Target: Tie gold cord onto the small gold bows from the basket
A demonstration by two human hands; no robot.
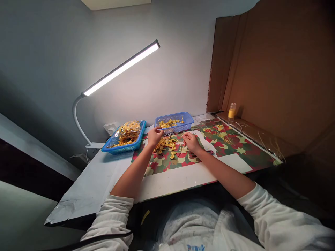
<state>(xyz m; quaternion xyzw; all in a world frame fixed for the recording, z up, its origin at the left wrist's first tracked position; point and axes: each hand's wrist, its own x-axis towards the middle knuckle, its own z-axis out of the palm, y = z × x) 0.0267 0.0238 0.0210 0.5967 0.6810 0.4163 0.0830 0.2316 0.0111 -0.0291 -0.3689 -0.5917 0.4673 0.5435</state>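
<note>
My left hand (155, 135) is over the mat in front of the blue-violet basket (188, 122), its fingers pinched together; anything between them is too small to make out. Below it, a pile of small yellow bows (167, 143) lies on the camouflage-patterned mat (180, 161). To the right, my right hand (191, 141) has its fingers closed too, above a white sheet (208, 144), and what it holds is too small to name. One yellow bow (172, 155) sits apart, nearer the front. More yellow pieces (170, 123) are in the basket.
A blue basket (121, 149) with a plastic bag of yellow pieces (129, 130) stands at the left, beside a lit lamp (121, 69). Yellow pieces with thin strands (221, 129) lie back right, near a small yellow bottle (231, 111). Cardboard (274, 76) rises on the right.
</note>
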